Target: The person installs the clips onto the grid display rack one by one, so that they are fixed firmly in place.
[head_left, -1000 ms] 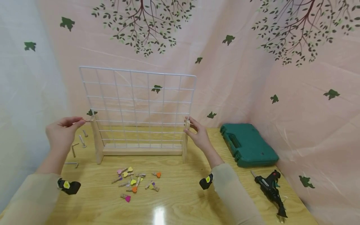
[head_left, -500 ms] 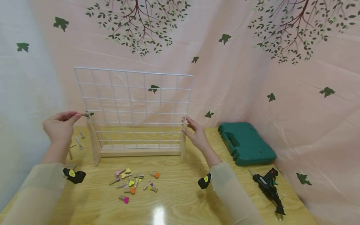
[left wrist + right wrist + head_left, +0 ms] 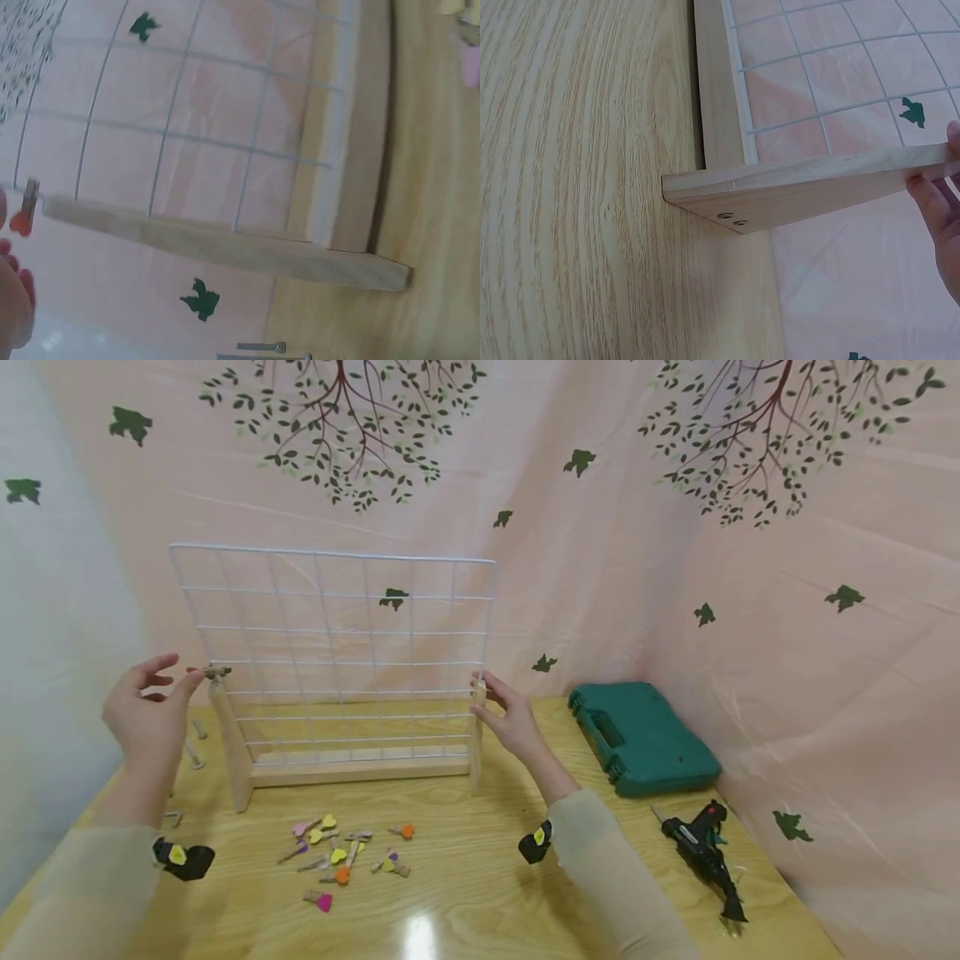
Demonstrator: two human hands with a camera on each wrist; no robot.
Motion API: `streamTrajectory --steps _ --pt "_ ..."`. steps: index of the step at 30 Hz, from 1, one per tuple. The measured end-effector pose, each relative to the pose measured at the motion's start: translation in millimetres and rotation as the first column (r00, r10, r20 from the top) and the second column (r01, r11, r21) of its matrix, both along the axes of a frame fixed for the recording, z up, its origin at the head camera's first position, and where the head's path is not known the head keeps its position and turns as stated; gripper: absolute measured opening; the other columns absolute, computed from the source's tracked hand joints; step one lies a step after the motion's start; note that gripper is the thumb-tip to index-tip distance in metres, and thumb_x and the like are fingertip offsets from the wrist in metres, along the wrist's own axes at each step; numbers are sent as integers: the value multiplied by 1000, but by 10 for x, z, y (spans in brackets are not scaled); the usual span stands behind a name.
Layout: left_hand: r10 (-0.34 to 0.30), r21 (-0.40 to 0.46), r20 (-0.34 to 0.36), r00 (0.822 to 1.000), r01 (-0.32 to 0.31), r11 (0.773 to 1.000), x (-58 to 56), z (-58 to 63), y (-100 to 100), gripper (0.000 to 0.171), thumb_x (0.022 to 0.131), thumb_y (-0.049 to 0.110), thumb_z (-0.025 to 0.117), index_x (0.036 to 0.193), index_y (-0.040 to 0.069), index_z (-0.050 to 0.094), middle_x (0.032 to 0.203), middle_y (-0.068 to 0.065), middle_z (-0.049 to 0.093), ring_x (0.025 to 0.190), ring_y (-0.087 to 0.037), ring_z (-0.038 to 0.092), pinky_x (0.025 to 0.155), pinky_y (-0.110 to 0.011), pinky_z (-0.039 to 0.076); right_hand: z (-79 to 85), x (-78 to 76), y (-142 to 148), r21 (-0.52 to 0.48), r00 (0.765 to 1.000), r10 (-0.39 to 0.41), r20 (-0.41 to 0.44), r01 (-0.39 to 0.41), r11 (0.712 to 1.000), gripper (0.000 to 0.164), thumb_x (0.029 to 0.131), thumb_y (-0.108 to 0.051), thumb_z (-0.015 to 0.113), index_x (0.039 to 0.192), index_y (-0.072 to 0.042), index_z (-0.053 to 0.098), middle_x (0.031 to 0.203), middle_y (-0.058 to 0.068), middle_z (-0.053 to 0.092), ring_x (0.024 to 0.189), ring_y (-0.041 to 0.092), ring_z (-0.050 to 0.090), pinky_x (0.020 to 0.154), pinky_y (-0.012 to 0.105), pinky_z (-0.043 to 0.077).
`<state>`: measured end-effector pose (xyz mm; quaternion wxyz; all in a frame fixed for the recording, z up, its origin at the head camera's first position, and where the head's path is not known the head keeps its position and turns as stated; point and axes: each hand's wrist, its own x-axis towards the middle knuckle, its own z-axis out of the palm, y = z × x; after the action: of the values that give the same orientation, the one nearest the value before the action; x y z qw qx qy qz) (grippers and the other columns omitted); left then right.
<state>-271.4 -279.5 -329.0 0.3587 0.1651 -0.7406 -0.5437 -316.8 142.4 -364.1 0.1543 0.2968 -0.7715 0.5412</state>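
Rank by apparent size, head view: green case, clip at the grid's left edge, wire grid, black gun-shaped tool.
Largest to smallest:
1. Wire grid
2. Green case
3. Black gun-shaped tool
4. Clip at the grid's left edge
No close calls in this view.

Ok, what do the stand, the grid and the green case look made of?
Stand: pale wood, seemingly unpainted, judging by its faint grain. Grid: probably metal, given the thin, straight wires; the white coat could be paint or plastic. Case: likely hard plastic, dull green, with a moulded-looking handle.
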Motion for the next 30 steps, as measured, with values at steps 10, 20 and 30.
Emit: streamTrajectory --steps 10,20,30 --pt "-359 -520 207 910 413 748 368 -560 438 57 76 32 69 125 11 48 105 -5 58 84 -9 48 62 -16 41 14 13 -14 13 999 -21 27 21 1000 51 80 2 61 129 0 44 121 24 51 108 33 53 92 39 41" --pt "-528 -448 541 654 756 477 533 -1154 561 46 70 29 73 108 7 61 88 -1 63 76 -12 55 60 -24 47 9 5 -25 27 1000 -22 15 22 999 51 80 1 61 128 0 44 121 22 53 107 32 53 94 38 40" --pt "-474 -447 594 650 757 477 563 -1242 685 17 69 20 74 82 14 66 71 9 57 65 -2 48 58 -19 42 17 11 -35 16 1000 -12 1 12 1000 51 80 4 61 128 4 43 120 24 52 107 35 52 91 44 41"
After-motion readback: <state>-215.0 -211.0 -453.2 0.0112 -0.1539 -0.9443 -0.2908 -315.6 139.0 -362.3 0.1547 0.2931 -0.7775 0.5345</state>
